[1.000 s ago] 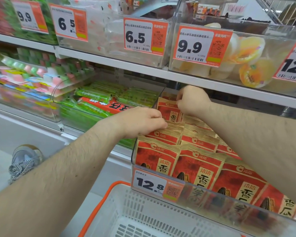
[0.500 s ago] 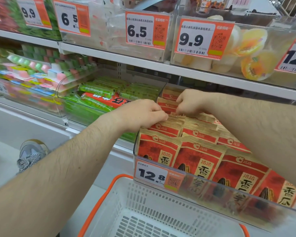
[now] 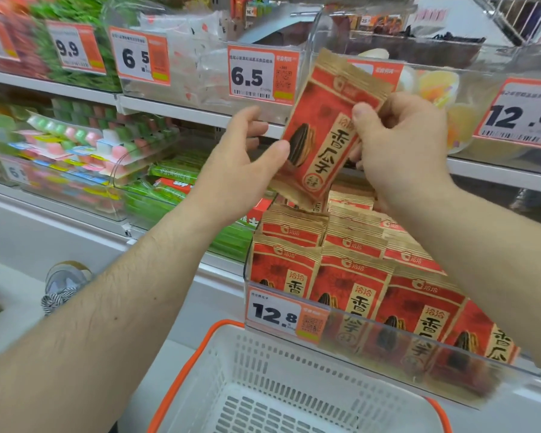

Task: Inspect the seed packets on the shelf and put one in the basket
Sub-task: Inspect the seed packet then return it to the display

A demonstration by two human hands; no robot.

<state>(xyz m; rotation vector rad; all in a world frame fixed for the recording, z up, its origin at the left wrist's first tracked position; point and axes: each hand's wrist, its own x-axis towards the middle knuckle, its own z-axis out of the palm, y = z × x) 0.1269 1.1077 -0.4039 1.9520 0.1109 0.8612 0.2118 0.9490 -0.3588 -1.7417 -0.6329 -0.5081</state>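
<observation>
- seed packet (image 3: 325, 132) lifted above the shelf bin (image 3: 388, 348), tilted, front side facing me
- my left hand (image 3: 241, 170) pinches its left edge (thumb in front)
- my right hand (image 3: 400, 145) grips the right side
- white basket (image 3: 263, 370) below, nothing in it

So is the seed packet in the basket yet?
Not yet. One red seed packet is already out of the bin and held up in front of the shelf. The right hand pinches its right side and the left hand holds its lower left edge, front facing the camera, so the looking-over is under way. Still to do: lower it into the white basket below, which shows nothing inside.
</observation>
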